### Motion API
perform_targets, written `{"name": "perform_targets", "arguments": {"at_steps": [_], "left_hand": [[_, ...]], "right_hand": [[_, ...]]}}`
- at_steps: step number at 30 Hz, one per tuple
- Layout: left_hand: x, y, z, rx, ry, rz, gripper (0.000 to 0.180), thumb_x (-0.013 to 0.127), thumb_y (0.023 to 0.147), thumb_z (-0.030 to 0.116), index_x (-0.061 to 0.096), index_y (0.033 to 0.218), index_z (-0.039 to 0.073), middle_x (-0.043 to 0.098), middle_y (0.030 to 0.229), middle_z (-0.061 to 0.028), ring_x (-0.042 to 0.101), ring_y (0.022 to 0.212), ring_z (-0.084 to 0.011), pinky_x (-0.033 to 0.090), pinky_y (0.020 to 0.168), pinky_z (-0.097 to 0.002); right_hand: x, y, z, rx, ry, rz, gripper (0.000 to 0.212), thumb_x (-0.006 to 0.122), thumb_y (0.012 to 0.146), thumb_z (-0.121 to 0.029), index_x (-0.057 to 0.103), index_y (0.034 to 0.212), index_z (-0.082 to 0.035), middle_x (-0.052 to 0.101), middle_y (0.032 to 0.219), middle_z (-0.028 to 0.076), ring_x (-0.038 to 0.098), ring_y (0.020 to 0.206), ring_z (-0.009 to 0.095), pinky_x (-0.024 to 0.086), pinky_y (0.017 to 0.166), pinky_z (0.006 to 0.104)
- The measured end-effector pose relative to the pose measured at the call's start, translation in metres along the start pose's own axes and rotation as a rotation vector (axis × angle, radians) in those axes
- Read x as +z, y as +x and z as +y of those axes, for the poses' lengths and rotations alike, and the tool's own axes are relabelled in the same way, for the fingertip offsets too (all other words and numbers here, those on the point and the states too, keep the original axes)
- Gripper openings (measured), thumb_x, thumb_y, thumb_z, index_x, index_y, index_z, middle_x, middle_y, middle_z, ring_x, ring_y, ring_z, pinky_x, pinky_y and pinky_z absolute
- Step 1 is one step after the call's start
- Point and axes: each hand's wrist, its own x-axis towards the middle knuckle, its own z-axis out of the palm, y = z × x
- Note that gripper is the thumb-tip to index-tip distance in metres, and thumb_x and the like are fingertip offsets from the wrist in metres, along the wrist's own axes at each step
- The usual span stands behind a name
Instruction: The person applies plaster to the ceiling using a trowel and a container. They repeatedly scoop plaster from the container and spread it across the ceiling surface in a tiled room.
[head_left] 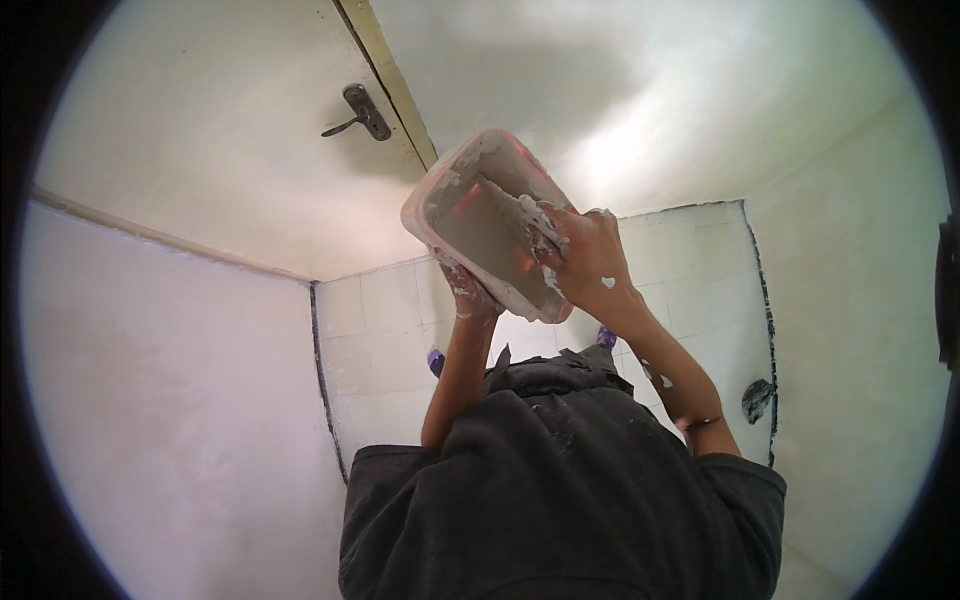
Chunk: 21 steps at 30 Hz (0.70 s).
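A pinkish, translucent plastic tub point(425, 215), rectangular with rounded corners, is tilted in front of me, its inside smeared with white-grey plaster. My left hand point(468, 288) is closed on its near left side and supports it; most of those fingers are hidden behind the tub. My right hand point(590, 252) reaches over the right rim, its fingers closed around a plaster-coated putty knife point(515, 205) whose flat blade points into the tub. Wet plaster clings to the fingers of both hands, and white spots mark my right forearm.
A pale door point(230, 130) with a metal lever handle point(365, 112) stands at the upper left beside its frame point(390, 75). Pale walls point(160, 360) surround a tiled floor point(370, 310) with dark edges. A dark round patch point(757, 400) lies on the floor at right.
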Motion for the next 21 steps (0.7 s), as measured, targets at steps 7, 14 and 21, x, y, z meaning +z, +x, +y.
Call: {"name": "perform_targets", "arguments": {"at_steps": [7,14,21], "left_hand": [[-0.010,0.005,-0.002,0.135,0.100,-0.109,0.066,0.045,0.078,0.052,0.025,0.125,0.011,0.038,0.119,-0.0061,0.040,0.107,-0.0197,0.039,0.087,-0.0339],[-0.034,0.010,-0.005,0.067,0.091,0.010,0.058,0.044,0.080,0.047,0.026,0.124,0.013,0.038,0.118,-0.0056,0.041,0.105,-0.0198,0.040,0.086,-0.0334],[-0.028,0.011,-0.005,0.150,-0.053,0.027,0.061,0.035,0.079,0.056,0.030,0.122,0.012,0.039,0.117,-0.0063,0.041,0.106,-0.0212,0.039,0.087,-0.0359]], "right_hand": [[0.003,0.003,0.000,0.003,-0.070,-0.100,0.034,0.059,0.063,-0.003,0.054,0.097,0.000,0.058,0.077,0.017,0.056,0.067,0.033,0.043,0.062,0.0389],[0.006,-0.005,-0.015,-0.085,0.110,-0.101,0.033,0.060,0.064,-0.006,0.054,0.096,-0.001,0.057,0.073,0.016,0.054,0.067,0.034,0.043,0.067,0.0378],[-0.019,0.015,-0.040,0.293,0.184,-0.199,0.036,0.061,0.064,-0.008,0.053,0.098,0.000,0.056,0.085,0.016,0.048,0.081,0.031,0.036,0.078,0.0376]]}}
